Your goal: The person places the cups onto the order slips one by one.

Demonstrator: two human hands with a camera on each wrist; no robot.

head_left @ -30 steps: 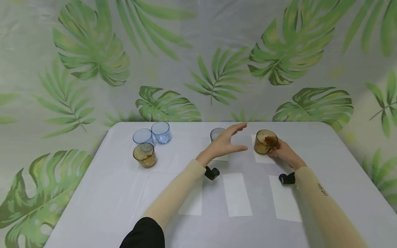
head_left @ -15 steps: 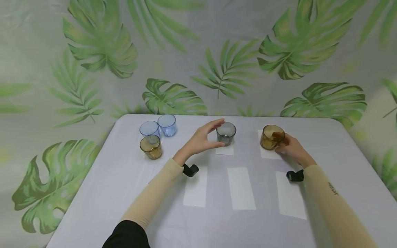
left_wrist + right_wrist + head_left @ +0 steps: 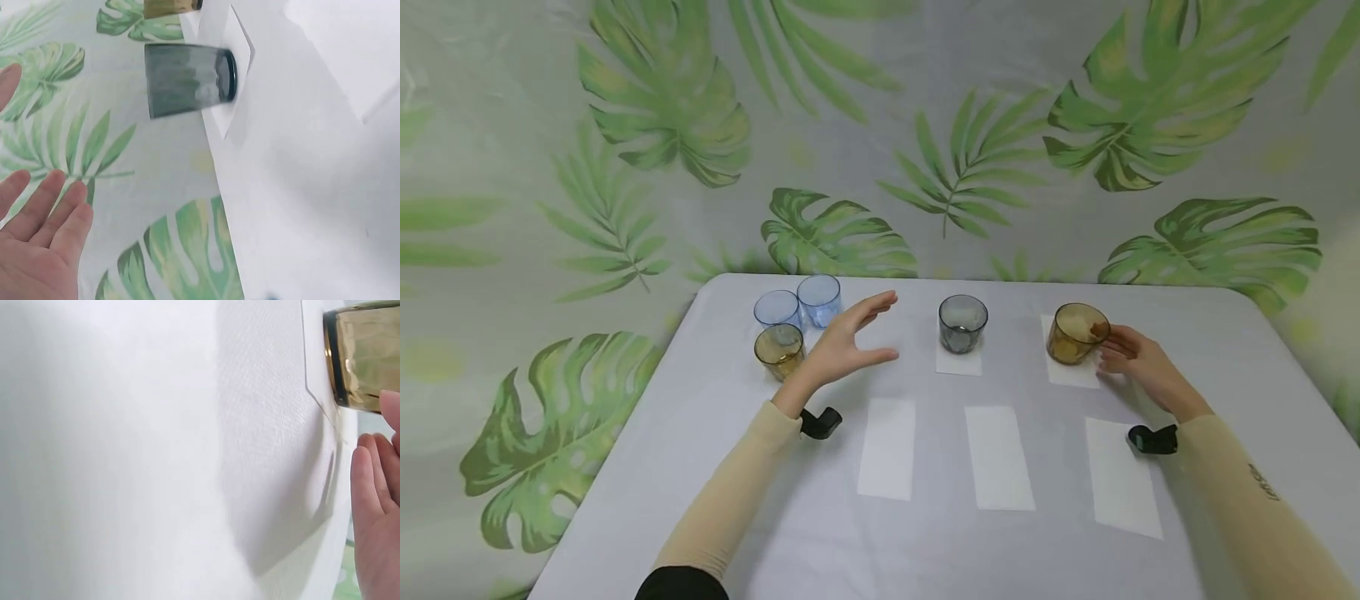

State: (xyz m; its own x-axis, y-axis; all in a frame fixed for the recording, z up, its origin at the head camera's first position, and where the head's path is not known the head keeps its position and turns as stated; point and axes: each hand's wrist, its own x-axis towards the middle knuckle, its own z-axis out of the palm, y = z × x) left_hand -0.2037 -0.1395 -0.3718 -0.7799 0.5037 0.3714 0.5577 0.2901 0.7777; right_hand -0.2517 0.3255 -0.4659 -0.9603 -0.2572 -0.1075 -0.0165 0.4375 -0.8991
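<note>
The right amber glass (image 3: 1073,340), likely slick and breakable, wants sidewall holding; left fingers (image 3: 867,308) and right fingers (image 3: 1131,337) are parted, gripping nothing.

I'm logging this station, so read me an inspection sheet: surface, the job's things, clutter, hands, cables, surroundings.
Surface: white table, with five white cards visible on it.
Job's things: grey glass upright on one card; right amber glass on another; two blue glasses and left amber glass grouped toward the far left.
Clutter: nothing seen.
Grippers: bare hands. Left hand holds nothing, overlapping the left amber glass in the head view; right hand is beside the right amber glass, fingers not wrapped round it, contact unclear.
Cables: nothing seen.
Surroundings: leaf-patterned backdrop behind the table.
</note>
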